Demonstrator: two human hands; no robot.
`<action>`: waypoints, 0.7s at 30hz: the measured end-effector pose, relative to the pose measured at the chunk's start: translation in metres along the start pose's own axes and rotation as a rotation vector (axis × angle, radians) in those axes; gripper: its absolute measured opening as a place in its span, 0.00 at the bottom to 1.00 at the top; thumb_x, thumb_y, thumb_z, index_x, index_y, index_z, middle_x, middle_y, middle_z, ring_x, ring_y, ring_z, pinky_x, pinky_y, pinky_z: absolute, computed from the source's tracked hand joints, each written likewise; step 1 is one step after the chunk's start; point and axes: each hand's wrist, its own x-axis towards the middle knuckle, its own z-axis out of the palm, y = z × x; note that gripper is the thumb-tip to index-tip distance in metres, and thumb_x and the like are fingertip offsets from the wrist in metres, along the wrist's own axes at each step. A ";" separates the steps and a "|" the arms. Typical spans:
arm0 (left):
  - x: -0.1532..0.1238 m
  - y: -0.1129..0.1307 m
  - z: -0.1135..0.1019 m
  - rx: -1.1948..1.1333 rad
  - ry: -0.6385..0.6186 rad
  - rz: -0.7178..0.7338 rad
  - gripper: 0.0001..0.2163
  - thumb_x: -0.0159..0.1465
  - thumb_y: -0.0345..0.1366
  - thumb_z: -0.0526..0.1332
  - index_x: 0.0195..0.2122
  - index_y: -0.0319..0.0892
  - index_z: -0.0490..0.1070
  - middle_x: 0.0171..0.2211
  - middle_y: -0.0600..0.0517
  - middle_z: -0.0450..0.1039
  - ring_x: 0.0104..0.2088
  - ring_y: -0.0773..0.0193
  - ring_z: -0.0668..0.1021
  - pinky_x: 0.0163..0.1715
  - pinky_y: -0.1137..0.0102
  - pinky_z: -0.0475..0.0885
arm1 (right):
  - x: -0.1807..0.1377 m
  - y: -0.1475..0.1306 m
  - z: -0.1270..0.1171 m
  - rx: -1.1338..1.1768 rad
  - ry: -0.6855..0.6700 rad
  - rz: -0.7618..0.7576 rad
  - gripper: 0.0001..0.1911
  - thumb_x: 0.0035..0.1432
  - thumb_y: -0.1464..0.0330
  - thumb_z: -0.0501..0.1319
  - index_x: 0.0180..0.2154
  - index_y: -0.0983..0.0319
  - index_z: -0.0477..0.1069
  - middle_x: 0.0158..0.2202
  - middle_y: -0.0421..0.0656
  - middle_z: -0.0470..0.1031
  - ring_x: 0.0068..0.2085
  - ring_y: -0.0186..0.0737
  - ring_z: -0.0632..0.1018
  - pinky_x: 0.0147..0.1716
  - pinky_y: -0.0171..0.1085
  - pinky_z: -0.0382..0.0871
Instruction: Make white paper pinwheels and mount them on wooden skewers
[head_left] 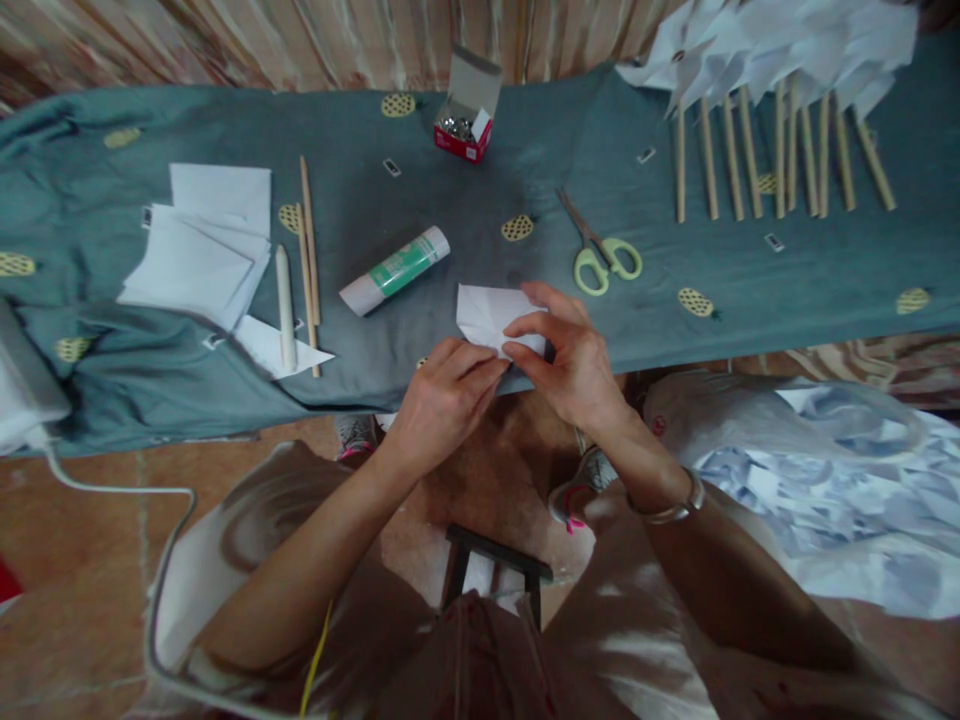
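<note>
A small folded white paper (486, 312) lies at the near edge of a table covered with a grey-green cloth (787, 285). My left hand (442, 400) pinches the paper's near edge with closed fingers. My right hand (571, 358) presses and pinches the paper's right part, fingers curled onto it. A silver bangle sits on my right wrist. Both hands meet at the paper's lower right corner.
A glue stick (395, 270) lies left of the paper, green-handled scissors (601, 255) to the right. A stack of white sheets (199, 245), thin sticks (307, 250) and a white rod (285, 308) are at left. Several paper pinwheels on sticks (780, 150) lie at back right, a red pin box (465, 130) behind.
</note>
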 end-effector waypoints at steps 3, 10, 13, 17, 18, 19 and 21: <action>0.000 0.000 0.000 0.008 -0.009 -0.010 0.09 0.69 0.31 0.56 0.43 0.41 0.76 0.38 0.48 0.77 0.38 0.62 0.76 0.39 0.67 0.75 | 0.000 0.000 0.001 -0.018 0.008 -0.017 0.06 0.60 0.61 0.62 0.38 0.54 0.76 0.58 0.42 0.70 0.59 0.50 0.70 0.59 0.52 0.65; 0.000 0.000 -0.001 0.006 -0.003 0.004 0.08 0.68 0.30 0.57 0.43 0.39 0.75 0.38 0.47 0.77 0.38 0.62 0.76 0.38 0.67 0.75 | -0.001 0.000 0.001 -0.037 -0.009 -0.064 0.07 0.61 0.64 0.60 0.38 0.51 0.78 0.60 0.38 0.68 0.59 0.50 0.69 0.59 0.52 0.66; 0.000 0.000 -0.001 -0.001 -0.017 -0.008 0.08 0.69 0.31 0.56 0.44 0.40 0.75 0.39 0.48 0.77 0.39 0.62 0.76 0.39 0.66 0.75 | -0.004 -0.002 0.001 -0.041 -0.021 -0.066 0.09 0.63 0.65 0.58 0.38 0.52 0.78 0.62 0.39 0.66 0.61 0.52 0.67 0.60 0.53 0.64; -0.001 0.000 0.000 -0.004 -0.021 -0.012 0.08 0.68 0.30 0.56 0.43 0.40 0.75 0.39 0.47 0.77 0.39 0.61 0.76 0.39 0.65 0.76 | -0.011 -0.003 0.004 -0.043 -0.027 -0.052 0.14 0.62 0.70 0.55 0.43 0.50 0.76 0.63 0.35 0.63 0.65 0.52 0.63 0.64 0.55 0.59; -0.001 0.000 0.000 -0.003 -0.021 -0.010 0.08 0.68 0.30 0.56 0.43 0.40 0.75 0.40 0.47 0.77 0.39 0.61 0.76 0.39 0.65 0.76 | -0.013 -0.004 0.006 -0.053 -0.028 -0.053 0.15 0.62 0.72 0.54 0.44 0.50 0.75 0.64 0.35 0.62 0.65 0.51 0.62 0.64 0.56 0.58; -0.001 0.000 0.000 -0.002 -0.022 -0.011 0.09 0.68 0.30 0.56 0.43 0.40 0.75 0.40 0.47 0.78 0.39 0.61 0.76 0.39 0.65 0.76 | -0.015 -0.004 0.007 -0.066 -0.026 -0.056 0.17 0.61 0.73 0.53 0.45 0.50 0.74 0.65 0.34 0.62 0.66 0.51 0.61 0.65 0.56 0.57; 0.000 0.000 -0.001 0.002 -0.021 -0.013 0.08 0.68 0.29 0.56 0.43 0.40 0.75 0.40 0.47 0.78 0.39 0.61 0.76 0.39 0.65 0.76 | -0.019 -0.006 0.010 -0.092 -0.011 -0.070 0.18 0.62 0.74 0.52 0.47 0.51 0.73 0.65 0.36 0.61 0.67 0.49 0.59 0.65 0.57 0.55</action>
